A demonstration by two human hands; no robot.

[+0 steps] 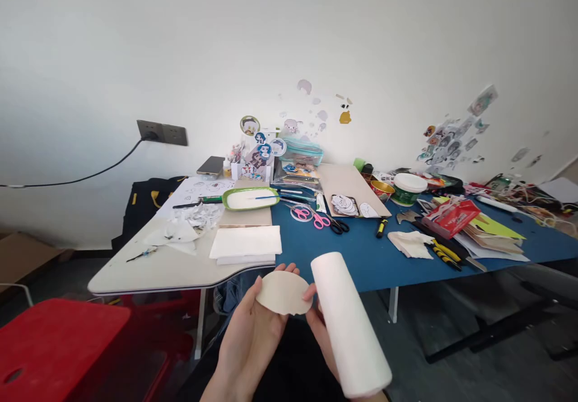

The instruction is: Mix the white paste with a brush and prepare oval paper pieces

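Note:
Palm up, my left hand (255,330) cradles a thin cream half-oval piece (284,292), fingers behind it and thumb at its left edge. The piece looks like card or thin wood; its lower edge is uneven. My right hand (317,321) pinches the right end between thumb and fingertips. A white roll (350,324), like paper towel, slants across in front of my right hand and forearm. It hides much of that hand, so I cannot see how the roll is supported. Both hands are just in front of the table edge, above my lap.
Folded white sheets (246,242), a green-rimmed tray (250,198) with a brush, pink scissors (321,220) and black scissors (339,226) lie on the table (311,269). Crumpled paper (198,218) is left; a white-lidded tub (409,188) and pliers (445,254) right. A red stool (58,348) stands lower left.

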